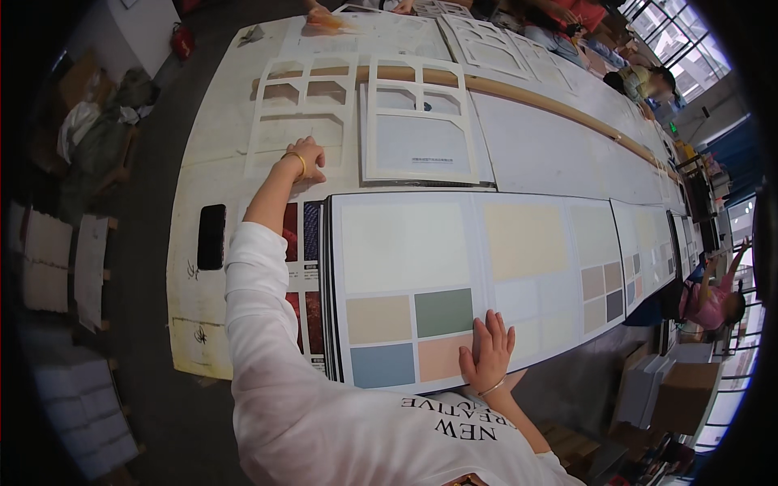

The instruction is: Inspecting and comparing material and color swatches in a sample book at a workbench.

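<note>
My left hand point(305, 159) reaches across the table, fingers bent and thumb apart, over the lower opening of a white cut-out card frame point(353, 121). Whether the fingertips touch the card is hard to make out. Closer to me lies a long fold-out colour sample board point(478, 212) with dark edges, bearing cream, beige, green, blue and peach swatches. On its near part, beside the peach swatch point(442, 356), my right hand point(490, 350) rests flat with fingers stretched. A second cut-out card frame point(371, 134) lies on a pale printed sheet point(421, 142).
A black phone point(211, 236) lies left of my forearm, near pages with red and dark blue pictures point(312, 231). A long wooden strip point(535, 95) crosses the table behind. More card frames point(486, 44) lie farther back. Other people work at the far and right sides.
</note>
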Available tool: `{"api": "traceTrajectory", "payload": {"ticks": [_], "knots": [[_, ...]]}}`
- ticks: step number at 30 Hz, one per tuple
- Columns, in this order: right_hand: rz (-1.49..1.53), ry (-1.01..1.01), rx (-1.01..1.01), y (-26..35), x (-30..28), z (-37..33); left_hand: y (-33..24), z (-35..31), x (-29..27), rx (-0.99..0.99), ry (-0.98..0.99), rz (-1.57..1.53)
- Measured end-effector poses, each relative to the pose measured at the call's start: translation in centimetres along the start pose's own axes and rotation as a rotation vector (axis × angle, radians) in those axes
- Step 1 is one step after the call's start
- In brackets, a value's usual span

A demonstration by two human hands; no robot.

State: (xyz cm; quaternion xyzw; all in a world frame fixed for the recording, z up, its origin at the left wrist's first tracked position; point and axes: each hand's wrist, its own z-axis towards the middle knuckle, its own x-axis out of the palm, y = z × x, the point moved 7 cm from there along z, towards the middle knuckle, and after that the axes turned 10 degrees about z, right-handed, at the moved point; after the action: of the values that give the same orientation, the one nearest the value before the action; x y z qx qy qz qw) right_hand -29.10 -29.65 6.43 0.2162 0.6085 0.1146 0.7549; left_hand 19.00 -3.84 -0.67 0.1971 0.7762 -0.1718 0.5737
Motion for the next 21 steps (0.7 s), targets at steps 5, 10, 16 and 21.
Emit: {"api": "traceTrajectory", "payload": {"ticks": [5,10,16,21], "knots": [[0.016,0.004,0.004,0.1,0.1,0.0,0.3,0.1,0.3,0.025,-0.022,0.024],[0.025,0.006,0.016,0.2,-0.1,-0.1,0.5,-0.2,-0.7,0.063,-0.051,-0.027],[0.016,-0.016,0.005,0.1,-0.2,-0.2,1.5,-1.4,-3.6,0.080,-0.200,-0.116],[0.026,-0.027,-0.008,0.1,0.2,-0.2,5.2,-1.0,-7.2,0.140,-0.441,-0.489]]}}
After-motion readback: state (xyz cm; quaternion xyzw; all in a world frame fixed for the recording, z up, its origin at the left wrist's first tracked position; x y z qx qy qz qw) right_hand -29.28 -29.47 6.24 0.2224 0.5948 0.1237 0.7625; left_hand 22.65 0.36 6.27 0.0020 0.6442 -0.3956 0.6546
